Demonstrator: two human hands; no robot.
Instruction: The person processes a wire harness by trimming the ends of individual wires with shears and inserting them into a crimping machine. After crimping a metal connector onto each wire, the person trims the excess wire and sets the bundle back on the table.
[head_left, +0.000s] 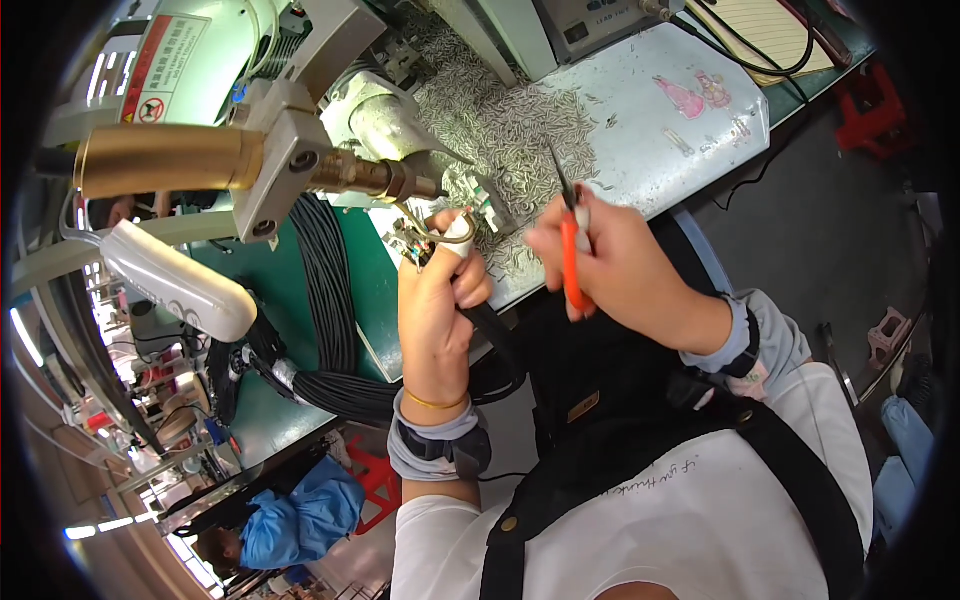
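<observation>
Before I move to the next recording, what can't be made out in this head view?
In the head view:
Left hand: the inside of its grip is hidden by its own fingers.
Black cables: part of the bundle is hidden behind the left wrist.
Orange-handled tool: its grip is partly covered by the right hand.
Small metal pieces: too small and crowded to count.
Lined notebook: cut off by the top edge.
</observation>
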